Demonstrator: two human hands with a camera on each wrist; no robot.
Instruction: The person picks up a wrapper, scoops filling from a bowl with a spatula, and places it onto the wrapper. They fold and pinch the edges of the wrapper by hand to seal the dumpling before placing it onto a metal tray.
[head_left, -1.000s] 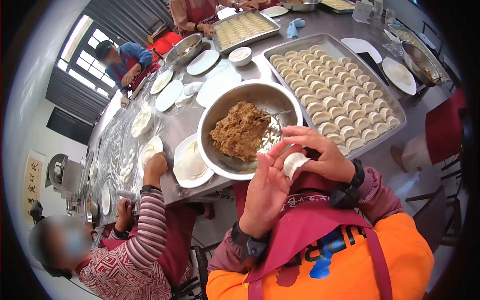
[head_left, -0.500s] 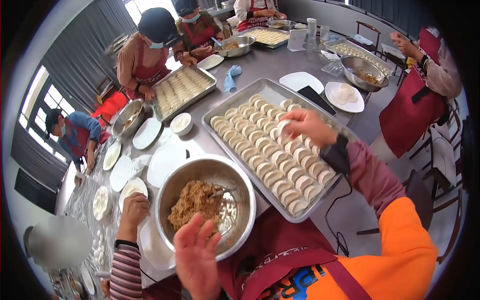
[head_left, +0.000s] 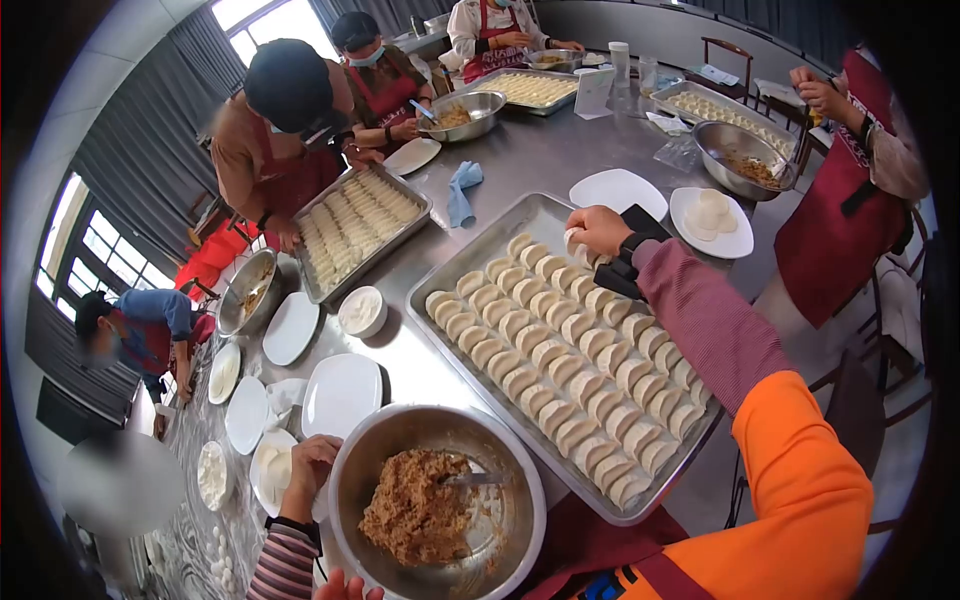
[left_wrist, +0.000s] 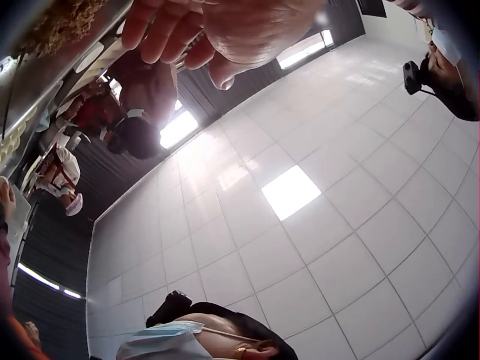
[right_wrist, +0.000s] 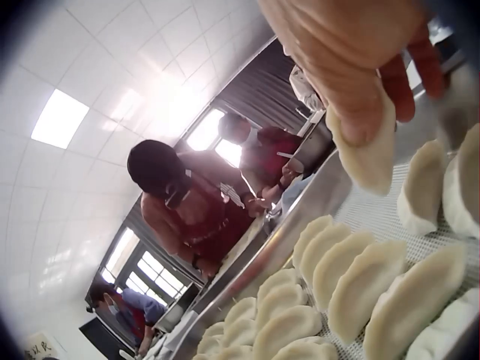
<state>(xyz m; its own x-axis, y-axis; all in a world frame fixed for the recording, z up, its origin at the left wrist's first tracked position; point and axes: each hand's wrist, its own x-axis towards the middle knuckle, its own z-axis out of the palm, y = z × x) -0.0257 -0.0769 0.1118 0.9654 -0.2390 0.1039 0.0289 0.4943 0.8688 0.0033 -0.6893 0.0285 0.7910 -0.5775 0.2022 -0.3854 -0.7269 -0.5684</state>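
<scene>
My right hand (head_left: 600, 232) pinches a white dumpling (right_wrist: 366, 154) at the far end of a metal tray (head_left: 440, 352). In the right wrist view the dumpling hangs from thumb and fingers, just above the mesh liner beside rows of dumplings (right_wrist: 358, 289). My left hand (left_wrist: 232, 34) is empty, its fingers loosely bent; only its fingertips show at the bottom edge of the head view. Close to it stands a steel bowl (head_left: 535, 500) with brown filling (head_left: 415, 505) and a spoon handle (head_left: 480, 479).
A neighbour's hand (head_left: 312, 465) touches a plate of wrappers (head_left: 273, 465) left of the bowl. White plates (head_left: 340, 392), a small bowl of flour (head_left: 362, 311), a blue cloth (head_left: 462, 193) and another dumpling tray (head_left: 362, 232) lie beyond. Several people in aprons stand around the table.
The right hand has carried the dumpling from in front of my chest over to the tray's far end. My left hand has let go of it and dropped to the bottom edge of view.
</scene>
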